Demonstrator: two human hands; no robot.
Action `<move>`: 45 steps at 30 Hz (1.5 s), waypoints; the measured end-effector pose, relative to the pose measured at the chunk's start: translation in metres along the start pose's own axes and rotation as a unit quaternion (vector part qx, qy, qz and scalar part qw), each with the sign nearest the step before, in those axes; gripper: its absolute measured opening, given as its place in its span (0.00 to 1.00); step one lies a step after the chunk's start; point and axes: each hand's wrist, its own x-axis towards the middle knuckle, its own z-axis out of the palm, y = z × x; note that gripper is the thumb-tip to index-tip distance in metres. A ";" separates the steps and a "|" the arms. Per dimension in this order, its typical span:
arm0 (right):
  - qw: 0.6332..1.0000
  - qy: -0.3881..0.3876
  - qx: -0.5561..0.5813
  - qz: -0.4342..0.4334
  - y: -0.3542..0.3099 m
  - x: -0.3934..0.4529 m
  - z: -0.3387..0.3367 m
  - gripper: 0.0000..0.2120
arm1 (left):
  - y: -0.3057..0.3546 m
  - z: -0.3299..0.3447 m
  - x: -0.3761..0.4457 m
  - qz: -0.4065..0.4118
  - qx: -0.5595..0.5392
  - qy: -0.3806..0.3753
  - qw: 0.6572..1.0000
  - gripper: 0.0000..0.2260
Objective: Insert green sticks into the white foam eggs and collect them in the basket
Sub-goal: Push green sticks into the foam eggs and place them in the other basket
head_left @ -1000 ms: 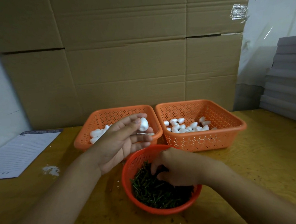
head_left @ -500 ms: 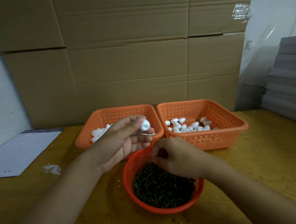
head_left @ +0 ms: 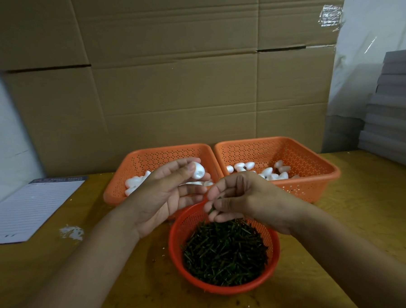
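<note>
My left hand (head_left: 163,198) pinches a white foam egg (head_left: 198,170) between thumb and fingertips, held above the left orange basket (head_left: 119,186). My right hand (head_left: 242,196) is raised over the round red bowl (head_left: 177,228), fingers closed on a green stick (head_left: 212,208) that is mostly hidden in them. The bowl is full of dark green sticks (head_left: 223,251). Loose white eggs lie in the left basket and in the right orange basket (head_left: 316,173). The stick tip sits just below and right of the egg, not touching it.
A lined paper sheet (head_left: 33,207) lies at the left on the wooden table (head_left: 365,216). White crumbs (head_left: 71,231) sit near it. A cardboard wall (head_left: 182,84) stands behind the baskets, and stacked grey boards (head_left: 392,111) at the right.
My right hand has lifted out of the stick bowl with a stick and moved up and left toward the egg. My left hand has held the egg almost still.
</note>
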 end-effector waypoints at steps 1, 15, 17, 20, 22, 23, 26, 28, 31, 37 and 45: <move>1.000 0.006 0.001 0.000 0.000 0.000 0.000 0.07 | 0.000 0.000 0.000 -0.001 -0.001 -0.002 1.000 0.19; 0.974 0.174 0.134 -0.048 -0.002 0.005 -0.004 0.06 | -0.001 -0.002 0.000 -0.004 -0.008 0.014 1.000 0.15; 0.972 0.179 0.148 -0.043 -0.001 0.005 -0.004 0.06 | -0.002 -0.002 0.000 -0.003 -0.006 0.021 1.000 0.13; 0.971 0.196 0.124 -0.052 -0.002 0.005 -0.001 0.05 | -0.003 -0.001 0.000 0.001 -0.014 0.021 1.000 0.16; 0.970 0.209 0.106 -0.063 -0.003 0.005 0.002 0.04 | -0.002 -0.001 0.000 0.002 -0.019 0.015 1.000 0.18; 0.970 0.213 0.097 -0.066 -0.004 0.004 0.003 0.04 | -0.001 -0.001 0.000 0.001 -0.022 0.014 1.000 0.18; 0.970 0.217 0.082 -0.070 -0.006 0.003 0.004 0.04 | 0.000 -0.002 0.000 0.000 -0.034 0.016 0.999 0.20; 0.970 0.220 0.078 -0.072 -0.006 0.003 0.005 0.04 | 0.000 -0.002 0.000 -0.002 -0.042 0.016 0.999 0.21; 0.969 0.225 0.074 -0.074 -0.007 0.003 0.006 0.04 | 0.000 -0.002 -0.001 -0.004 -0.052 0.016 0.998 0.22; 0.967 0.233 0.069 -0.074 -0.007 0.003 0.005 0.04 | 0.002 0.000 -0.003 0.000 -0.051 0.009 0.999 0.21; 0.971 0.222 0.030 -0.077 -0.007 0.001 0.006 0.05 | -0.001 0.003 -0.002 -0.004 -0.003 -0.002 1.000 0.18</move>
